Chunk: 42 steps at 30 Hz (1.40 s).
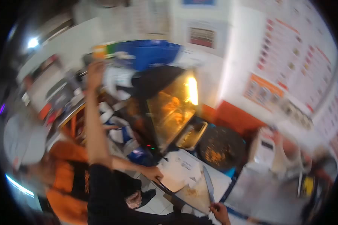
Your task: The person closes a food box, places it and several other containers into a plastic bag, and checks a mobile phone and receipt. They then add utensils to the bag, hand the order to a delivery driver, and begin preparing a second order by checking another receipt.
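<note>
My right hand (220, 213) is closed round the handle of a large knife (208, 183) at the bottom of the view. The blade points away from me over a white cutting board (222, 182) with brownish crumbs on it. White paper sheets (180, 168) lie on the board's left part. My left arm, in a black sleeve, stretches far up and left. My left hand (95, 73) is near a yellow-orange patch (99, 51) beside a blue panel; motion blur hides its fingers. Another person's hand (152, 174) touches the edge of the papers.
A lit glass display case (172, 108) stands behind the board. Beside it are a metal tray (193, 135) and a dark round pan (221, 148) with food bits. A white scale-like device (264, 148) is to the right. A person in orange (62, 180) stands close on my left.
</note>
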Each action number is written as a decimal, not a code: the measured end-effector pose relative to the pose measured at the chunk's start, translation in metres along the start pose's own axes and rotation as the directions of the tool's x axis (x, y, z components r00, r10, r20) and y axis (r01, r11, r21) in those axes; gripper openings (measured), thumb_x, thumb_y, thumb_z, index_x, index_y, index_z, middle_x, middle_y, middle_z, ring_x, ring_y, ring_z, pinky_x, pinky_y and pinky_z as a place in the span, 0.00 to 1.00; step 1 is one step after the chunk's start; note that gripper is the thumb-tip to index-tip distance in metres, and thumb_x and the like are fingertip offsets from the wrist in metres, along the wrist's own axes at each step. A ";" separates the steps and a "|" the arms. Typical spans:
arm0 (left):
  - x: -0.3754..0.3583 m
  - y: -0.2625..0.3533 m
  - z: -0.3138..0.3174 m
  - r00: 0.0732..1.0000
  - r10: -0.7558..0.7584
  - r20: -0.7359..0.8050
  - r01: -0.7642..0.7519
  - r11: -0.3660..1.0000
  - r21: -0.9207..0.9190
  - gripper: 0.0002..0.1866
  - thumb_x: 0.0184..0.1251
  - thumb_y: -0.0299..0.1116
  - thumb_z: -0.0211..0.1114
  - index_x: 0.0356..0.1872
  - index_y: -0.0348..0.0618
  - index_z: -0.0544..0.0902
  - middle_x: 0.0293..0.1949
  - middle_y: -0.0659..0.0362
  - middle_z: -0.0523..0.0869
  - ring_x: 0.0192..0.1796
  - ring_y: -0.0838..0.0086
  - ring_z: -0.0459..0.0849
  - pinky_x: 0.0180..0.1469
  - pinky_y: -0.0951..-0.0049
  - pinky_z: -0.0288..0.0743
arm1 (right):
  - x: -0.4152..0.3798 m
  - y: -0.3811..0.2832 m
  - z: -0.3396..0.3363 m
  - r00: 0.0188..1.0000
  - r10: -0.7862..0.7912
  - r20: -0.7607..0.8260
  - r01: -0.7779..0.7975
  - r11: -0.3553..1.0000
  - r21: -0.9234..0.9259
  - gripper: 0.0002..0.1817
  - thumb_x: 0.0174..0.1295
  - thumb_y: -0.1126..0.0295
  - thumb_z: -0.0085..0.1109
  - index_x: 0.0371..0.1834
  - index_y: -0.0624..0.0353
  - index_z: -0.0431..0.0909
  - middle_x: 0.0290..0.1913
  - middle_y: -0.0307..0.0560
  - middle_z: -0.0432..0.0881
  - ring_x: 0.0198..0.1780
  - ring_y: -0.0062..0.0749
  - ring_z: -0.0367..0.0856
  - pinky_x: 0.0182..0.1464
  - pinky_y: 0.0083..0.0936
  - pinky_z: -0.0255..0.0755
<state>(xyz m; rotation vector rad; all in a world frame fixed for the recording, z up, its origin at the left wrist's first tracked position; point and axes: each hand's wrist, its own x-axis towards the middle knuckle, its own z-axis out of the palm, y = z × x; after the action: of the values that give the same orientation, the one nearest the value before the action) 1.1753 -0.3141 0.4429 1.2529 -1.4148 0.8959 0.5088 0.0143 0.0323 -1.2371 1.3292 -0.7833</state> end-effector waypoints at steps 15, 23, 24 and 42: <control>-0.291 0.447 -0.081 0.783 0.316 0.536 0.194 0.694 -0.693 0.05 0.60 0.27 0.69 0.36 0.40 0.86 0.35 0.56 0.84 0.38 0.70 0.82 0.47 0.69 0.78 | -0.148 0.058 -0.042 0.978 -0.135 -0.162 0.064 0.923 -0.379 0.17 0.63 0.69 0.59 0.54 0.62 0.79 0.48 0.57 0.84 0.50 0.51 0.84 0.53 0.40 0.77; -0.303 0.807 -0.120 0.907 0.361 0.218 0.159 0.185 -0.970 0.05 0.57 0.23 0.70 0.34 0.37 0.84 0.30 0.57 0.84 0.33 0.72 0.82 0.43 0.70 0.78 | -0.413 0.128 -0.120 0.794 0.026 -0.607 -0.190 0.960 -0.207 0.12 0.59 0.65 0.66 0.31 0.63 0.79 0.32 0.55 0.83 0.38 0.51 0.82 0.41 0.42 0.74; -0.338 0.864 -0.146 0.822 0.488 0.295 0.277 0.110 -0.955 0.05 0.57 0.23 0.70 0.34 0.36 0.84 0.29 0.58 0.84 0.32 0.72 0.81 0.43 0.70 0.78 | -0.463 0.131 -0.130 0.747 0.114 -0.655 -0.274 0.951 -0.147 0.13 0.59 0.64 0.66 0.30 0.63 0.79 0.31 0.55 0.82 0.36 0.51 0.82 0.40 0.43 0.74; -0.850 1.148 -0.260 -0.810 0.581 0.080 0.278 0.501 -0.820 0.04 0.68 0.26 0.63 0.39 0.36 0.80 0.28 0.53 0.83 0.31 0.66 0.83 0.36 0.66 0.77 | -0.936 -0.061 -0.280 -0.122 -0.024 -0.992 0.395 0.916 -0.071 0.05 0.53 0.76 0.60 0.32 0.65 0.80 0.26 0.60 0.79 0.29 0.51 0.79 0.32 0.35 0.73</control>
<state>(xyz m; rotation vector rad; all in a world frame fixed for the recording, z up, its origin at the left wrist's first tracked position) 0.0708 0.3491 -0.2261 0.1192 -3.8009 -1.3806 0.1118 0.8331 0.3937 -0.3814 2.0676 -2.4419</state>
